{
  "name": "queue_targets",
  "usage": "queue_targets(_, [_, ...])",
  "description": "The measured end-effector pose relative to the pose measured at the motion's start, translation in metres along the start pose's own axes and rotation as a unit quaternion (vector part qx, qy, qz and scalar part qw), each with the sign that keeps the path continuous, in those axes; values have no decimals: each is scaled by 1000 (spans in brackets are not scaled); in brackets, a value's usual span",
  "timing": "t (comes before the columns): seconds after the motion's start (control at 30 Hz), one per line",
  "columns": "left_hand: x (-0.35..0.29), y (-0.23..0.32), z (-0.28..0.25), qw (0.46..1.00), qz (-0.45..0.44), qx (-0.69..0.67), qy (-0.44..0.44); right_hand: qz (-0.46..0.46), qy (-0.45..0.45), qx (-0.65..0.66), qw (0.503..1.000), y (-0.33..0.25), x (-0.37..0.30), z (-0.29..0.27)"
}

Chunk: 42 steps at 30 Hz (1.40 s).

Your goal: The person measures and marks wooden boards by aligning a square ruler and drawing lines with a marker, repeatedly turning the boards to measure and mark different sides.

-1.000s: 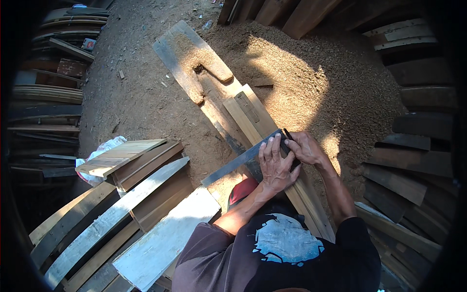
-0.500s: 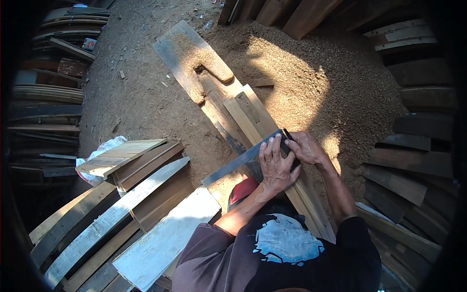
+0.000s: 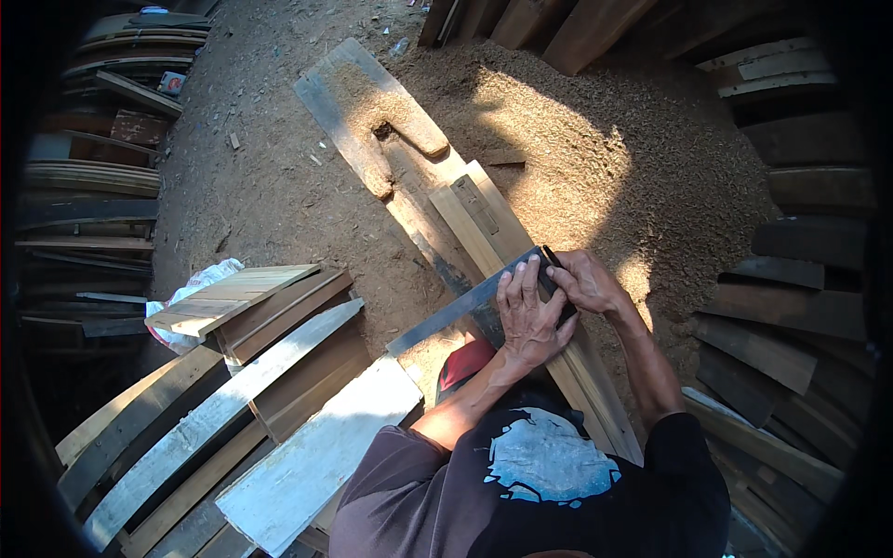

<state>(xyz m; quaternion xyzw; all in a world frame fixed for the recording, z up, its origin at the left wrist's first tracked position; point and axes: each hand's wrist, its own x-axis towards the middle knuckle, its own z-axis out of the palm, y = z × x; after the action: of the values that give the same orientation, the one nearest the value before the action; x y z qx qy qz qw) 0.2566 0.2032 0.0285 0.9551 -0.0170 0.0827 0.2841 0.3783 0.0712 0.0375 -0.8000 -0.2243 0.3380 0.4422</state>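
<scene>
Across a pale planed board (image 3: 502,219) lies a try square (image 3: 446,314), its long grey metal blade reaching off to the left. My left hand (image 3: 532,321) grips it, fingers pressed over the blade and the thumb side by its dark stock, which is mostly hidden. Close against it on the right, my right hand (image 3: 589,282) pinches a thin dark pencil (image 3: 549,255) beside the blade's right end. The tip is too small to make out. The board has slots cut near its far end and rests alongside other lengths on a long plank bench (image 3: 335,79).
Sawdust and shavings (image 3: 688,158) pile up on the right. At the left stand stacked boards (image 3: 93,177) and, nearer, a whitish plank (image 3: 316,456) and a slatted wooden piece (image 3: 233,298) over a white sack (image 3: 214,274). More planks (image 3: 772,353) line the right edge.
</scene>
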Motion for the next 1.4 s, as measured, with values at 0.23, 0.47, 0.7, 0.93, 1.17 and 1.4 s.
queue_targets(0.23, [1, 2, -3, 1000, -4, 7, -10, -31, 157, -133, 978, -28, 2, -16])
queue_targets(0.47, [-1, 0, -2, 1000, -11, 1, -22, -37, 146, 139, 979, -65, 13, -22])
queue_targets(0.7, [-1, 1, -1, 1000, -12, -1, -18, -58, 151, 157, 974, -59, 19, -9])
queue_targets(0.93, [-1, 0, -1, 1000, -13, -10, -6, 46, 102, -103, 988, -18, 5, -20])
queue_targets(1.17, [0, -2, 1, 1000, 0, -7, 24, 55, -5, 70, 996, -18, -3, 0])
queue_targets(1.4, [-1, -1, 1, 1000, -2, -8, 20, 28, -6, 71, 997, 0, -2, 4])
